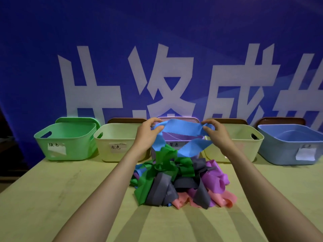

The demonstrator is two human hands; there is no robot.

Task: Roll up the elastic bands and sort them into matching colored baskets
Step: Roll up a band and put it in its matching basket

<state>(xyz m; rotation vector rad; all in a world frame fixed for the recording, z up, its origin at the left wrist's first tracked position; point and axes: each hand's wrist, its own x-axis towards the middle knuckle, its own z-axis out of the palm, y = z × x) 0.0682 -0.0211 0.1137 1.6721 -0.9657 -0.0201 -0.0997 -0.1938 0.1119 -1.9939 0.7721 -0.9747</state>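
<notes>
A blue elastic band (pixel 181 130) is stretched in the air above the pile, in front of the purple basket (pixel 176 137). My left hand (pixel 148 131) pinches its left end and my right hand (pixel 215 132) pinches its right end. The band's lower loop hangs down and crosses near the top of the pile. Below lies a tangled pile of bands (pixel 180 180) in green, grey, purple, pink and blue. Along the back stand a green basket (pixel 66 140), a cream basket (pixel 117 142), another cream basket (pixel 244 142) and a blue basket (pixel 290 144).
The baskets carry paper labels on their fronts. They line the far edge of a pale wooden table (pixel 70 198), against a blue banner with large white characters. Lids lean behind the baskets. The table's left edge drops off into a dark area.
</notes>
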